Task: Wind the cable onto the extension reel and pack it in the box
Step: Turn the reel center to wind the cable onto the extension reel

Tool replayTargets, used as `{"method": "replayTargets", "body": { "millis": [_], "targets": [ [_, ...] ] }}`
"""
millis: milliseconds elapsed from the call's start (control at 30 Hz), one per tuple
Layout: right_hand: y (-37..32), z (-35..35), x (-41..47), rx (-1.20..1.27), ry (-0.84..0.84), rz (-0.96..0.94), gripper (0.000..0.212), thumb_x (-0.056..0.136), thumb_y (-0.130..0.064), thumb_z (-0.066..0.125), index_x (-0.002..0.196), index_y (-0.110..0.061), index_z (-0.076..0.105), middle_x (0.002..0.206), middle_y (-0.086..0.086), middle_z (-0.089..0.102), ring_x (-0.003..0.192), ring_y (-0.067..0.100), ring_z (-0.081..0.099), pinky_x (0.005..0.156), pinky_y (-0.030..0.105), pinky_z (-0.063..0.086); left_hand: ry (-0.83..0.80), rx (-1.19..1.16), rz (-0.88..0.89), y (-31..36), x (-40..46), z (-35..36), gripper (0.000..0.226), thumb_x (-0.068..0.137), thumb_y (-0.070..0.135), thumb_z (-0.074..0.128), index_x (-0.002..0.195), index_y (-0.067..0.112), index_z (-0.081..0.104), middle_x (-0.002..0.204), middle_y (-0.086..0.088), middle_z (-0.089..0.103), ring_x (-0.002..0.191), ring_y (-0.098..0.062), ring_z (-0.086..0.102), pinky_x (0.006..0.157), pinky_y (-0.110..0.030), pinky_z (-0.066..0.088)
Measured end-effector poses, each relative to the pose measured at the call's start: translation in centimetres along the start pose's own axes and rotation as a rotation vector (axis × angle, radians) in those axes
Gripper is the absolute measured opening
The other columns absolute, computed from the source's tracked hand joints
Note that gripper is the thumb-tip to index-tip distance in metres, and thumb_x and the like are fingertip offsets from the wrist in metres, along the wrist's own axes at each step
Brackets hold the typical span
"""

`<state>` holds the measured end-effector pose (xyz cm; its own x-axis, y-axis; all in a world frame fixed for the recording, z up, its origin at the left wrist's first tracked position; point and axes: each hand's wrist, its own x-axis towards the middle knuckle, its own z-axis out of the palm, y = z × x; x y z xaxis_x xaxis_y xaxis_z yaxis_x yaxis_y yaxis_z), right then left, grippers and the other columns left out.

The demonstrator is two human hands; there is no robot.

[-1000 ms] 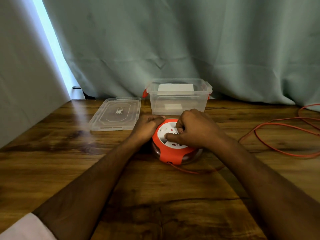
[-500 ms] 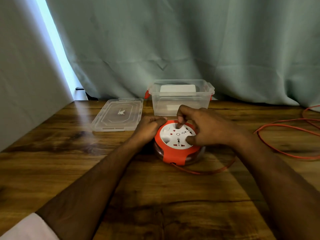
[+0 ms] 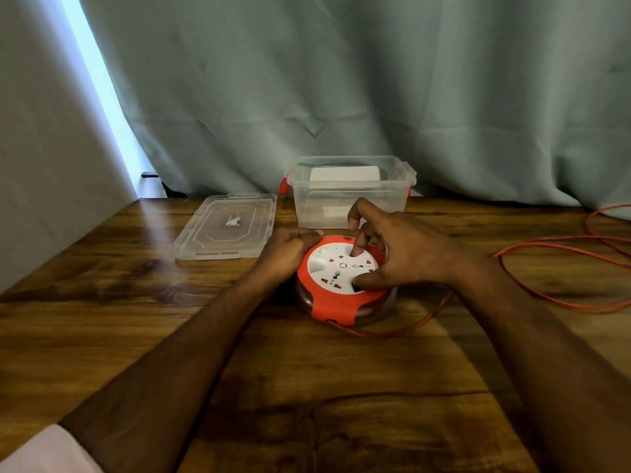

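Extension reel [image 3: 342, 287]: centre tabletop [image 3: 307, 387], front of open box [image 3: 348, 196]. Left hand [image 3: 290, 249] grip curled on rim; right hand [image 3: 399, 254] fingertip and thumb pressing white face. Cable [image 3: 553, 240] trails loose to the right.

The orange extension reel [image 3: 343, 288] sits mid-bench [image 3: 307, 387]. The left hand [image 3: 290, 249] grips its left rim; the right hand [image 3: 399, 254] presses curled fingers into its white socket face. Orange cable [image 3: 546, 295] trails toward the right edge. The clear box [image 3: 348, 196] and its lid [image 3: 227, 227] stand near the far edge.
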<state>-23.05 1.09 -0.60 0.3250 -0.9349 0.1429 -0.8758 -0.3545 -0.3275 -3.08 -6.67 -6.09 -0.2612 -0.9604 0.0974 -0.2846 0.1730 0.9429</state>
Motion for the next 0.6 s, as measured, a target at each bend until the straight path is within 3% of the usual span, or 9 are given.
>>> {"method": "replayTargets", "body": {
  "millis": [133,233,333,433,600],
  "targets": [
    [0.0,0.2,0.3,-0.068,0.028,0.025,0.075,0.064,-0.065,0.087,0.115,-0.045,0.036,0.096,-0.011,0.069,0.087,0.008,0.064,0.069,0.037,0.060,0.001,-0.003,-0.013,-0.1,0.1,0.0,0.028,0.105,0.032,0.056,0.090,0.019,0.077,0.082,-0.005,0.080,0.068,-0.018,0.076,0.064,-0.028,0.057],
    [-0.4,0.5,0.4,-0.137,0.058,0.022,0.064,0.065,-0.068,0.084,0.106,-0.040,0.045,0.083,-0.014,0.061,0.077,0.006,0.058,0.056,0.027,0.044,0.003,-0.002,-0.018,-0.2,0.2,0.0,0.029,0.105,0.032,0.057,0.092,0.017,0.078,0.086,-0.009,0.081,0.071,-0.020,0.077,0.066,-0.030,0.059],
    [-0.9,1.0,0.5,-0.169,0.069,0.035,0.051,0.068,-0.071,0.080,0.084,-0.032,0.052,0.074,-0.015,0.055,0.072,0.007,0.053,0.056,0.025,0.036,0.004,-0.020,-0.017,-0.2,0.2,0.0,0.028,0.104,0.030,0.058,0.093,0.015,0.079,0.087,-0.010,0.081,0.071,-0.020,0.077,0.066,-0.030,0.060],
    [-1.0,1.6,0.9,-0.175,0.092,0.056,0.054,0.070,-0.074,0.076,0.068,-0.026,0.051,0.069,-0.012,0.056,0.068,0.008,0.053,0.057,0.027,0.035,-0.004,-0.019,-0.021,-0.1,0.2,0.1,0.027,0.104,0.029,0.057,0.097,0.015,0.079,0.089,-0.010,0.081,0.074,-0.020,0.077,0.066,-0.029,0.060],
    [-1.7,2.2,1.3,-0.199,0.111,0.089,0.058,0.076,-0.074,0.071,0.060,-0.024,0.048,0.071,-0.010,0.060,0.074,0.012,0.057,0.060,0.027,0.033,-0.011,-0.016,0.002,0.0,0.0,0.0,0.027,0.105,0.029,0.056,0.097,0.017,0.079,0.086,-0.003,0.081,0.071,-0.015,0.077,0.066,-0.028,0.060]
  ]
}}
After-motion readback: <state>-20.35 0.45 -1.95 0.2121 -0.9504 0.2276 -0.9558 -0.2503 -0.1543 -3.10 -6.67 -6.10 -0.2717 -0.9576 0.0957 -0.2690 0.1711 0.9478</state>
